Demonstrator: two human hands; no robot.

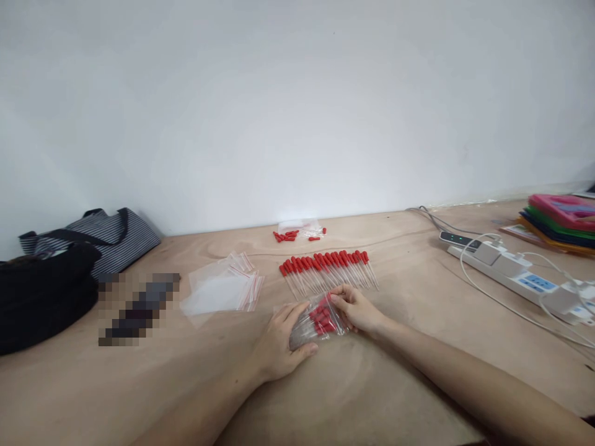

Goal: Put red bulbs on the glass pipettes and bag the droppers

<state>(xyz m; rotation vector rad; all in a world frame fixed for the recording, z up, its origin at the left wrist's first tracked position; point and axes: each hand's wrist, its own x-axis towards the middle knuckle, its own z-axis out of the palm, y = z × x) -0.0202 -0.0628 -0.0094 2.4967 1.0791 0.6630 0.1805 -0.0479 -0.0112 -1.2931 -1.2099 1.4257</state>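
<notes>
The power strip (507, 279) at the right of the frame bears a blue label (537, 282) too small to read. At lower centre, the right hand (357, 310) pinches the edge of a clear bag (301, 335) of red-capped droppers (324, 322); the left hand (281, 342) lies against the bag's left end, thumb and fingers apart.

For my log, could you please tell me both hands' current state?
Left hand: open, resting against the clear plastic bag of red-bulbed droppers.
Right hand: closed, pinching the bag's edge.

The hands (279, 345) are bare, the slender forearms (441, 361) too, the left with a small spot (237, 381).
</notes>
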